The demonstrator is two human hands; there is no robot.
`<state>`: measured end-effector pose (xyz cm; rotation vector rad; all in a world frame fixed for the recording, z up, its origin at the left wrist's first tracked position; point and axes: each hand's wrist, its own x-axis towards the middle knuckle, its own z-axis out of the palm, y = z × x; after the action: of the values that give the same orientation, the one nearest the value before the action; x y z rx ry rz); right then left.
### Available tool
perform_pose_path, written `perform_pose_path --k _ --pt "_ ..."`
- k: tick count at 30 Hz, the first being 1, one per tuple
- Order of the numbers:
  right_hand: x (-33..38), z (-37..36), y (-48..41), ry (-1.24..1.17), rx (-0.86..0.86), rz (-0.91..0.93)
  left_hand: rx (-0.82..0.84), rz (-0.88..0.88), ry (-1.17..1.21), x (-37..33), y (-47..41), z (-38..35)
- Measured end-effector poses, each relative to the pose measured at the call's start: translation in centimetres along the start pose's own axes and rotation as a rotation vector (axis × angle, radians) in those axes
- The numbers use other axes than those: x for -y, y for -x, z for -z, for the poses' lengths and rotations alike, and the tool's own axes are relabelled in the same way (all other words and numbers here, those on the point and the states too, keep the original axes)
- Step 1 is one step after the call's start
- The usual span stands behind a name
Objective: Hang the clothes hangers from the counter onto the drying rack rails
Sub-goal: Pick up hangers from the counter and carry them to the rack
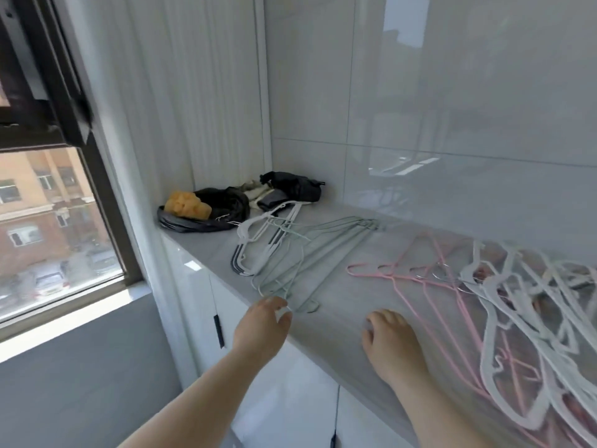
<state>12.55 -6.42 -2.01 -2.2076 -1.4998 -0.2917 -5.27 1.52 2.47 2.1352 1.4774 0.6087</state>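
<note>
Several pale green wire hangers point(310, 253) lie stacked on the grey counter point(339, 321). My left hand point(261, 328) reaches their hooks at the counter's front edge, fingers apart and touching the wire, with no clear grip. My right hand point(391, 344) rests flat on the counter, empty, just left of the pink hangers point(420, 279). A pile of white hangers point(523, 305) covers the right end. More white and dark hangers point(268, 234) lie behind the green ones. No drying rack is in view.
A black bag with a yellow sponge point(187, 205) and dark cloth point(290, 185) sit in the far left corner. Glossy tiled wall point(452, 124) runs behind the counter. A window point(48, 221) is on the left. White cabinet doors point(290, 383) are below.
</note>
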Motion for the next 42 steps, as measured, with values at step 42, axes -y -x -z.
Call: perform_pose_path --k 42 --pt "4.8 4.2 -2.2 -0.374 -0.594 0.179 -0.349 -0.125 0.499 2.4 8.6 11.3"
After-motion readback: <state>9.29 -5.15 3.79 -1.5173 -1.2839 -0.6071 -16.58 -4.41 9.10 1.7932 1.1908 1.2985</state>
